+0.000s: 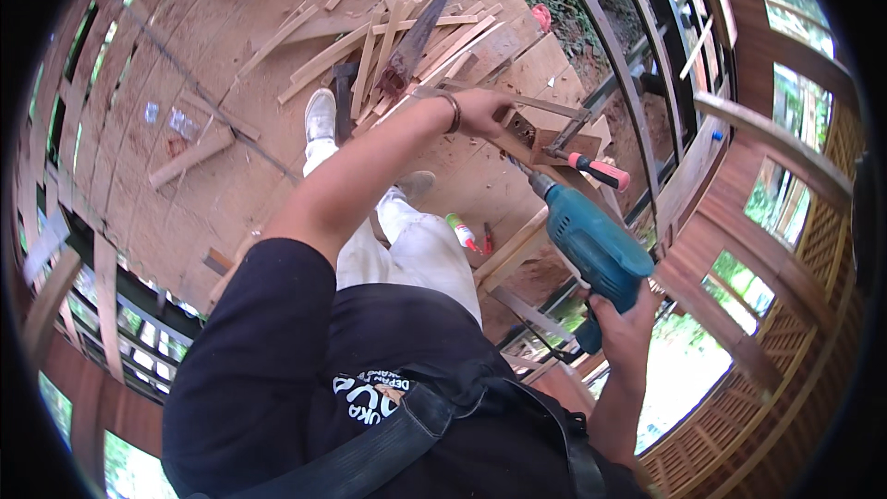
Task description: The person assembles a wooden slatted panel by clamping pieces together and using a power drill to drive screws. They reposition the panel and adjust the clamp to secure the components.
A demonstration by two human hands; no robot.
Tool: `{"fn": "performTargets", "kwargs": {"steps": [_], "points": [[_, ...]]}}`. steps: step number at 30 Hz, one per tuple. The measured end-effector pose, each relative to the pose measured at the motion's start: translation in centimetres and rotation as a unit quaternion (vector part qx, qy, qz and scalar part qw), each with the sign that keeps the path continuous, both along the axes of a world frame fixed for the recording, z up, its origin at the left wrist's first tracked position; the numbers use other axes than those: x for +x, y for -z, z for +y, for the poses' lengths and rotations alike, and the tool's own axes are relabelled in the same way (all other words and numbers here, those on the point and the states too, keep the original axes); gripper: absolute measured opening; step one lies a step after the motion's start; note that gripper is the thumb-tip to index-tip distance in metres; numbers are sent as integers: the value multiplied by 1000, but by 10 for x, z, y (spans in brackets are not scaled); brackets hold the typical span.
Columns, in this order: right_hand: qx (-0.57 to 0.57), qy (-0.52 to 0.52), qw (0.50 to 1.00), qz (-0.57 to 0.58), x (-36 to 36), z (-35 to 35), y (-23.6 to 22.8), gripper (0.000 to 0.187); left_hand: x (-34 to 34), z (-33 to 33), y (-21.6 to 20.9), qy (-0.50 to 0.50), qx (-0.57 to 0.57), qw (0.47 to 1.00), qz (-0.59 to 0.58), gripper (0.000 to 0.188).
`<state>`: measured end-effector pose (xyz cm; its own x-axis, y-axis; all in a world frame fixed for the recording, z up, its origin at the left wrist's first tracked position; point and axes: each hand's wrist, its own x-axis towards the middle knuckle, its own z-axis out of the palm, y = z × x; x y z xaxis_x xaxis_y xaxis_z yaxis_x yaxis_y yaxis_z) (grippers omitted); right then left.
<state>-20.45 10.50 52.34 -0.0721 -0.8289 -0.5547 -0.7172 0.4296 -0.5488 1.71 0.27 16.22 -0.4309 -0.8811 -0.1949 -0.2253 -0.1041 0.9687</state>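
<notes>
My right hand grips a teal power drill by its handle, with its chuck and bit pointing up and left. The bit reaches toward a wooden piece, but whether it touches the wood I cannot tell. My left hand is closed on the far end of that wood, its fingertips partly hidden. Beside this hand, a metal bar clamp with a red-and-black handle lies across the wood.
A handsaw rests on a heap of wooden strips on the plank floor. By my feet lie a dark tool and a small white-and-green bottle. Metal rails stand at the right; a wood offcut lies left.
</notes>
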Motion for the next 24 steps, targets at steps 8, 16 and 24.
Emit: {"fn": "performTargets", "kwargs": {"steps": [8,16,24], "points": [[34,-83,996,14,1,-40,53,46,-8,19,3,-81,56,990,100,47],[17,-112,993,26,-4,-52,64,47,-12,18,5,-102,43,990,89,50],[-11,-109,994,24,11,-47,57,45,-6,4,10,-52,41,995,70,49]]}}
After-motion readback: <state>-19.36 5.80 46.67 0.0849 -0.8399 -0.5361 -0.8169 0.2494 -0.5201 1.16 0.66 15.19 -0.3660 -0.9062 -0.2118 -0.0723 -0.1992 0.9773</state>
